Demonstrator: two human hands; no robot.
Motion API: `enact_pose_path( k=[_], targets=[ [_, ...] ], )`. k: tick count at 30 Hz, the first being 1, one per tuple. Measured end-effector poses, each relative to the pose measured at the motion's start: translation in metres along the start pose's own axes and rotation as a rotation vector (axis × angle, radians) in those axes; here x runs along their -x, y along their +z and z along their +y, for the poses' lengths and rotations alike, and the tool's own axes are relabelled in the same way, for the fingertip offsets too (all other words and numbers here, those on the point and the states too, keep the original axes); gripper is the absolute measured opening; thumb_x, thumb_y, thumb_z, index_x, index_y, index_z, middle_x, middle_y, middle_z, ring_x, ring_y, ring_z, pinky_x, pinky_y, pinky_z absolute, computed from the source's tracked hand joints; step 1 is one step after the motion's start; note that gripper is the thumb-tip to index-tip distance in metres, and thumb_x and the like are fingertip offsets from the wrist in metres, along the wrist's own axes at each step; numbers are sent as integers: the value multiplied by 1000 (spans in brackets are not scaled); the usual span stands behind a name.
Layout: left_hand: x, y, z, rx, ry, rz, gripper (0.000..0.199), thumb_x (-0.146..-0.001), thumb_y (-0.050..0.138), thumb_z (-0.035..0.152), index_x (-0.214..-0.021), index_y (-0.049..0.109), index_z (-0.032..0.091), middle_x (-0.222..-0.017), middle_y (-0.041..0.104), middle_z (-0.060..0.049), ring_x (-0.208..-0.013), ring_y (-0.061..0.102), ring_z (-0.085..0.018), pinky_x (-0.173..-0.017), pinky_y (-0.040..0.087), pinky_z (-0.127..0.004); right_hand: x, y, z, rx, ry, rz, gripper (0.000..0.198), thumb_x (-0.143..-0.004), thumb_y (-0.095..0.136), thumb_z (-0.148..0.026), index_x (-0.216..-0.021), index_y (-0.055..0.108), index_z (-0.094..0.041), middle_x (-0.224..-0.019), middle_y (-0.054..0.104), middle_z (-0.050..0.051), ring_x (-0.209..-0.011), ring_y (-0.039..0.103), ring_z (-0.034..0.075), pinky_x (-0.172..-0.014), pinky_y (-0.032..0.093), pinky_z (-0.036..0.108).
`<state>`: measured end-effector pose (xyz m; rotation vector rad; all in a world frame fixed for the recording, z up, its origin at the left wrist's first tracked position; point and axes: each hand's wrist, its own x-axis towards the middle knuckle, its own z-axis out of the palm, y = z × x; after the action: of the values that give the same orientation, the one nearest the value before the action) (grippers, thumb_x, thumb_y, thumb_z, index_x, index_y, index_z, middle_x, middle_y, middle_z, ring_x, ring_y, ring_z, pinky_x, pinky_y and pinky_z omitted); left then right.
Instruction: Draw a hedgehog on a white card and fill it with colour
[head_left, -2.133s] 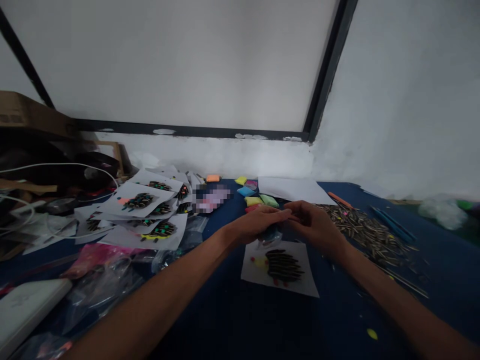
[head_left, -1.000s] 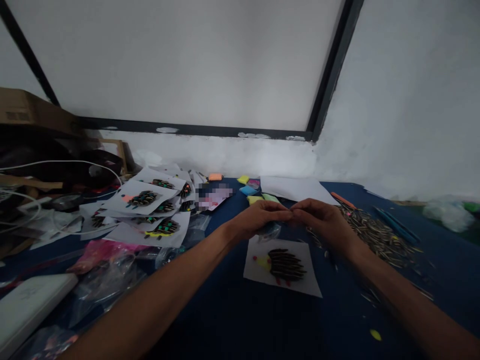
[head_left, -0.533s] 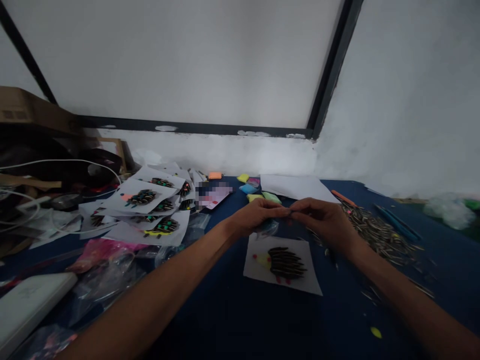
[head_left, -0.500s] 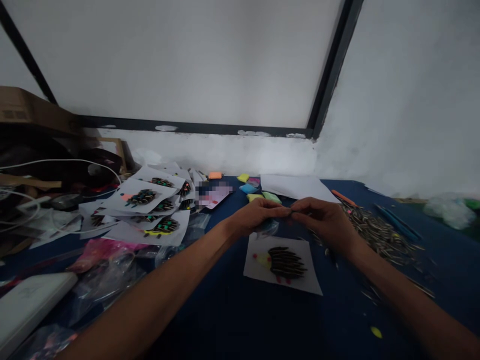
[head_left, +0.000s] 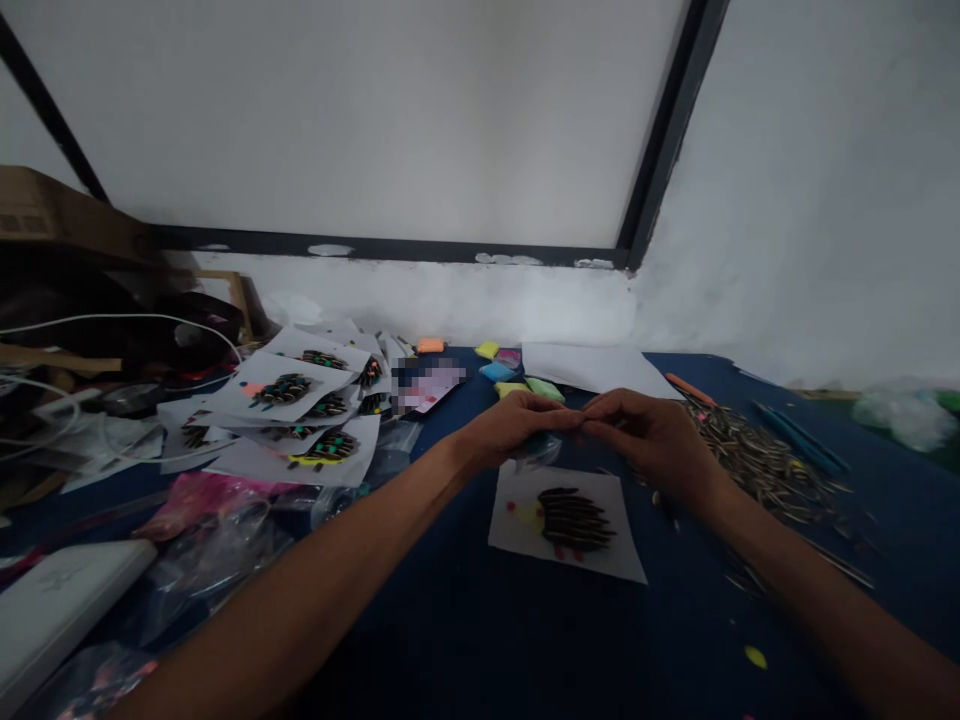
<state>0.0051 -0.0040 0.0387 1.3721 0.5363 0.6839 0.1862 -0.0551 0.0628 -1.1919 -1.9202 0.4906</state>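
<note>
My left hand (head_left: 529, 422) and my right hand (head_left: 637, 432) meet fingertip to fingertip above the blue table. Both are closed in a pinch, and whatever lies between the fingertips is too small to make out. Just below them a white paper square (head_left: 502, 535) lies flat. On it is a hedgehog picture (head_left: 577, 520) with a yellow clay face, red dots, red feet and rows of dark seed-like spines. A clear plastic bag (head_left: 538, 450) sits under my left fingers, partly hidden.
To the right lies a heap of dark striped seeds (head_left: 750, 465) with a teal tool (head_left: 802, 438) and an orange stick (head_left: 690, 390). Clay packets (head_left: 496, 372) and white paper (head_left: 592, 368) sit at the back. Left are finished-looking pictures (head_left: 330, 450), a phone (head_left: 435, 385), plastic bags (head_left: 217, 540) and a white box (head_left: 67, 610).
My hands stay joined in nearly the same place, with fingertips slightly shifted. The view has tilted a little; the paper and seeds have not visibly moved on the table.
</note>
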Motion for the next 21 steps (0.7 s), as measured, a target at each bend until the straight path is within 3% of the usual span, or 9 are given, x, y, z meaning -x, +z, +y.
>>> enact_pose_path(
  k=[5, 11, 16, 21],
  targets=[
    [0, 0, -1, 9, 4, 13, 29, -71, 73, 38, -73, 68, 10, -70, 62, -4, -59, 53, -7, -58, 42, -20, 0, 0, -1, 52, -13, -13, 15, -78, 62, -34, -76, 69, -21, -83, 69, 7, -73, 62, 18, -61, 48, 31],
    [-1, -5, -2, -89, -60, 26, 33, -80, 63, 43, -84, 68, 10, -75, 65, -5, -54, 52, -6, -46, 36, -16, 0, -2, 0, 87, 8, -27, 17, -79, 61, -35, -74, 67, -20, -77, 67, 6, -67, 59, 16, -56, 44, 28],
    [-1, -17, -8, -125, -111, 107, 28, -85, 58, 36, -92, 67, 11, -62, 60, 0, -38, 40, -2, -37, 25, -17, 4, -3, 4, 174, 30, -211, 16, -80, 59, -33, -73, 64, -20, -61, 60, 1, -54, 51, 12, -49, 38, 25],
    [-1, -21, -15, -179, -158, 122, 29, -82, 59, 36, -88, 67, 9, -62, 58, 0, -40, 39, -2, -37, 23, -17, 18, 2, 8, 216, 48, -327, 10, -79, 59, -27, -76, 64, -19, -58, 58, -1, -51, 50, 10, -49, 37, 24]
  ],
)
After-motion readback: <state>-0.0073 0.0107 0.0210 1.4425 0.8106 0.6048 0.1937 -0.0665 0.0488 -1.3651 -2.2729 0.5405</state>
